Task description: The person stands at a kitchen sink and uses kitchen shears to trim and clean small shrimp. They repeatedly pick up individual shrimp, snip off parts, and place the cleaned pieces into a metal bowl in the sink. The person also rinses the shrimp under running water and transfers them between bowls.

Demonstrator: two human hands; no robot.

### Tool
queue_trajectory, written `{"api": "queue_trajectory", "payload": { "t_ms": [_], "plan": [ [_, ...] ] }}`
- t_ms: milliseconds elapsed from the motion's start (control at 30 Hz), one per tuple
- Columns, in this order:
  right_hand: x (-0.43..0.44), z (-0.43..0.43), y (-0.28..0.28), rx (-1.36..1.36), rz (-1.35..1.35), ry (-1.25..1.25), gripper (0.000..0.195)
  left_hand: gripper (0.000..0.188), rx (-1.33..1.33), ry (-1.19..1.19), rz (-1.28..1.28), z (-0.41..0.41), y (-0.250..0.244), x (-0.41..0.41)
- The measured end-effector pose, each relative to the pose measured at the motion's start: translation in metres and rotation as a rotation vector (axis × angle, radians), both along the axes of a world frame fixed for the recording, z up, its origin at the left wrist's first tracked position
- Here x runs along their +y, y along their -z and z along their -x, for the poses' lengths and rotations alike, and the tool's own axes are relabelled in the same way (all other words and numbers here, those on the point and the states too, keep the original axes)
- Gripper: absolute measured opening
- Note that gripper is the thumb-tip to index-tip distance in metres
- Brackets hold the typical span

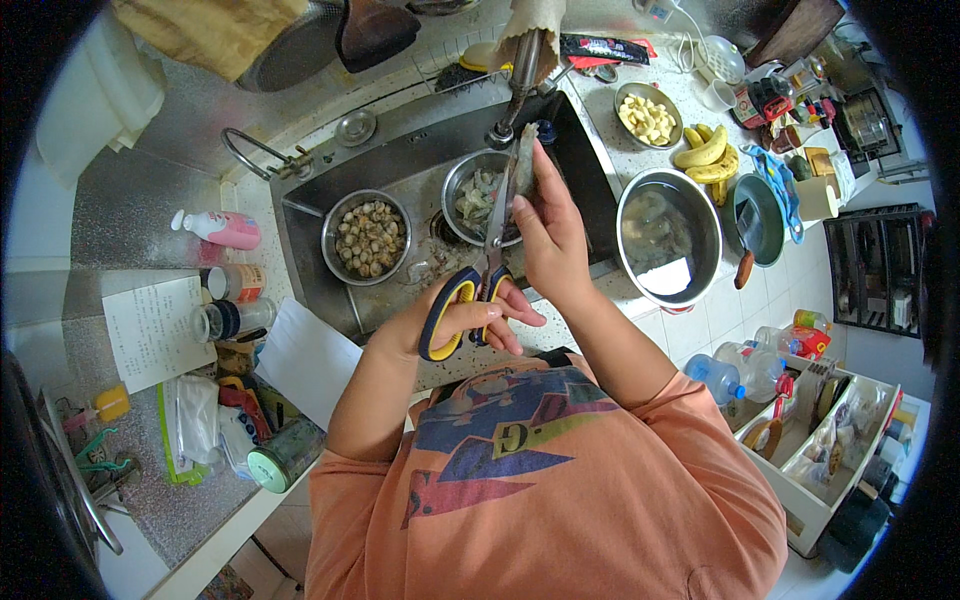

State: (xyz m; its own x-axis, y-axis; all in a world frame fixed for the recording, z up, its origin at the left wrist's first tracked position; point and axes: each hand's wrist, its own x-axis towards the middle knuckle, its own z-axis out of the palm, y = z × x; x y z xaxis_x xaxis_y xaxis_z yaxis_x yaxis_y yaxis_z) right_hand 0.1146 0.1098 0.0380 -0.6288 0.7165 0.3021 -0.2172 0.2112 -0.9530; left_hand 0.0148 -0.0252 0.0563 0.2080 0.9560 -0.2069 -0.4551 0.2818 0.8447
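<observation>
My left hand [469,319] has its fingers through the handles of kitchen scissors [495,240] with dark blue and yellow grips. The blades point up along a raw shrimp [526,161], pinched between thumb and fingers of my right hand [553,232] below the faucet [517,97]. Partly behind the blades, a steel bowl [448,196] in the sink holds shrimp or their shells. To its left stands a steel bowl [327,244] of small shelled clams or snails. On the right counter, a large steel pot [718,240] holds whole shrimp in water.
The sink's rim [281,247] surrounds the bowls. At the right are a bowl of peeled garlic [646,118], bananas [705,154] and a green pan [769,232] with a spatula. Jars [240,319], papers [307,360] and a pink pump bottle [229,229] stand or lie left.
</observation>
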Motion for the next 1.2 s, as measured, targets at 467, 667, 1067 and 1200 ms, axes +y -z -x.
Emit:
{"api": "queue_trajectory", "payload": {
  "t_ms": [467,667,1067,1200],
  "plan": [
    [0.007,0.005,0.004,-0.039,0.023,0.007,0.059,0.032,0.016,0.007,0.076,0.004,-0.002,0.008],
    [0.006,0.004,0.003,-0.070,-0.063,0.036,0.060,0.032,0.051,-0.009,0.040,0.006,-0.001,0.008],
    [0.005,0.005,0.002,-0.073,-0.078,0.008,0.061,0.033,0.064,0.023,0.100,0.016,-0.010,0.012],
    [0.007,0.004,0.001,-0.093,-0.172,0.013,0.061,0.033,0.075,0.017,0.083,0.019,-0.008,0.013]
  ]
}}
